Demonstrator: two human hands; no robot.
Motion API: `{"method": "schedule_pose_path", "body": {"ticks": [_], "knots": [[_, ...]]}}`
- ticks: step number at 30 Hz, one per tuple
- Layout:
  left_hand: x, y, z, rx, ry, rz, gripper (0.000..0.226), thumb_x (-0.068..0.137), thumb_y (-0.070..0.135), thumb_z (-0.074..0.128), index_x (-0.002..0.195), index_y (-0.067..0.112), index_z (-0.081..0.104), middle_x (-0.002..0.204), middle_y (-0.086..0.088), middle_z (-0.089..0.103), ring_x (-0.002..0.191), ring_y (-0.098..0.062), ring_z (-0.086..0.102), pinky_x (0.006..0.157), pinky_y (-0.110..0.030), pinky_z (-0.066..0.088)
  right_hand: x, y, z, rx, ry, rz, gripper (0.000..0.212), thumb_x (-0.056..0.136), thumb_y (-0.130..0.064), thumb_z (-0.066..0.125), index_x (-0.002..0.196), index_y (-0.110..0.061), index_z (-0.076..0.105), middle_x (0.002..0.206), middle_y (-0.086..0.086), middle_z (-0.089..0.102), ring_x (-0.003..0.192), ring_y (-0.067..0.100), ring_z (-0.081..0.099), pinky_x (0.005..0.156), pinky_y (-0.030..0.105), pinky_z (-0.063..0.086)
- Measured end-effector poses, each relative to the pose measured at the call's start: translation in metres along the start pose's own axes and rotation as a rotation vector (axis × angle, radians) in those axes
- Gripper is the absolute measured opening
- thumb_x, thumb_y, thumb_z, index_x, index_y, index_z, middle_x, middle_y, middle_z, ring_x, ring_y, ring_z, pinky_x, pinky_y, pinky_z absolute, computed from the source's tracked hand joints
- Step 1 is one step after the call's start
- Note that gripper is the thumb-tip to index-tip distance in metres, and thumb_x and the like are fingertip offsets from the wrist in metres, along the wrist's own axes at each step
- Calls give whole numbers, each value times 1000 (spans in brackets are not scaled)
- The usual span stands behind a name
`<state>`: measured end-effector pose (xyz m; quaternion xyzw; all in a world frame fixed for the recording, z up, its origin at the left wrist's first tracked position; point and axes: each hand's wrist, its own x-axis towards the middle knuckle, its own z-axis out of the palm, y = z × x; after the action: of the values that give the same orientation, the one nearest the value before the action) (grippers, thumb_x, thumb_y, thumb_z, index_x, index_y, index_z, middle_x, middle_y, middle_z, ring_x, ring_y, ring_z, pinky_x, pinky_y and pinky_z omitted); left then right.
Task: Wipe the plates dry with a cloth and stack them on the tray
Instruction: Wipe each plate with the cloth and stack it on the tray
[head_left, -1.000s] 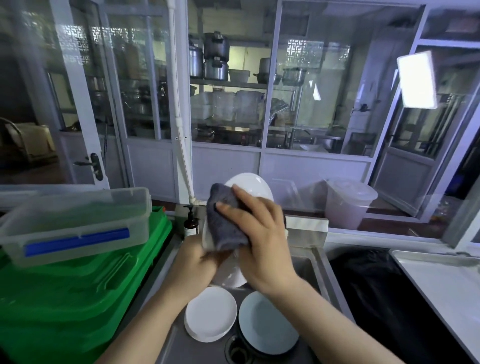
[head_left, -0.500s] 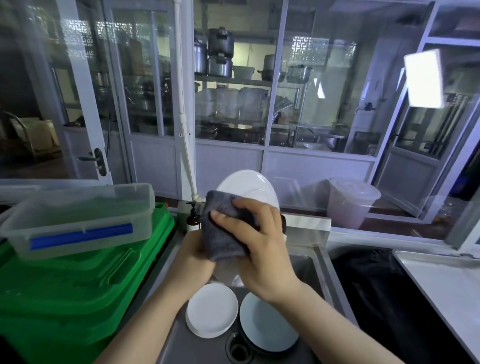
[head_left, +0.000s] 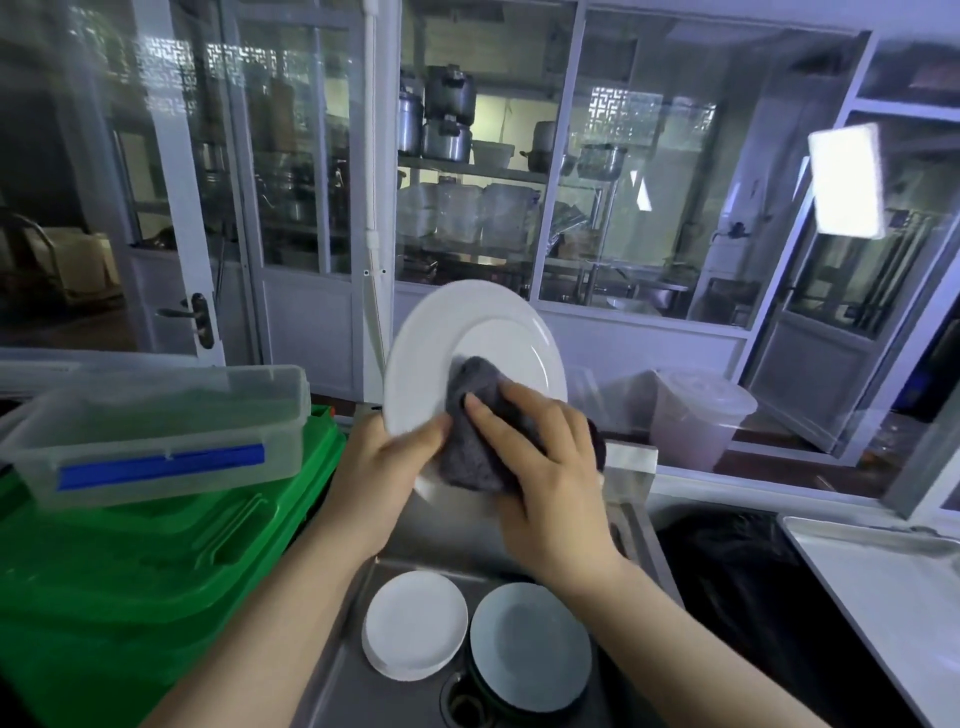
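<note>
A white plate (head_left: 441, 343) stands almost upright over the sink, its face turned toward me. My left hand (head_left: 382, 478) grips its lower left rim. My right hand (head_left: 550, 467) presses a dark grey cloth (head_left: 470, 436) against the lower middle of the plate's face. Down in the steel sink (head_left: 358, 582) lie two stacks of white plates: a smaller stack (head_left: 415, 623) on the left and a larger one (head_left: 530, 644) on the right over the drain. A metal tray (head_left: 893, 587) sits at the far right.
Green plastic crates (head_left: 130, 582) stand left of the sink, with a clear lidded box (head_left: 156, 426) on top. A black bag-lined bin (head_left: 737, 571) lies between sink and tray. A translucent bucket (head_left: 696, 415) stands behind the counter by the glass partition.
The plate has turned so more of its face shows. My right hand and the cloth have slid from the plate's left edge down onto its lower middle.
</note>
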<state>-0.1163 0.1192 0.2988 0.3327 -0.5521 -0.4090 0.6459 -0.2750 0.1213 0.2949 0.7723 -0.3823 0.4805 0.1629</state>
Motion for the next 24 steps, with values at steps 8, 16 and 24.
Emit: {"method": "schedule_pose_path", "body": {"ticks": [8,16,24], "knots": [[0,12,5,63,-128,1,32,68,45,68,93,27,77,92,-11,76,89,-28,72,82,-49,55,37,26,-37,-94,77,155,60,72,2,46,128,-16,63,130,13,57,106,40,51,95,44,42],[10,21,4,-182,67,-36,21,58,31,75,79,32,80,82,2,76,78,-13,71,74,-34,55,-1,27,-40,-79,-49,-153,53,75,0,45,118,-18,69,128,7,60,104,37,56,86,50,47],[7,13,18,-156,-58,-93,22,66,22,70,85,23,80,89,-6,76,84,-21,71,73,-33,57,31,35,-50,-205,47,41,64,65,0,53,125,-19,65,129,13,58,103,42,53,88,48,46]]}}
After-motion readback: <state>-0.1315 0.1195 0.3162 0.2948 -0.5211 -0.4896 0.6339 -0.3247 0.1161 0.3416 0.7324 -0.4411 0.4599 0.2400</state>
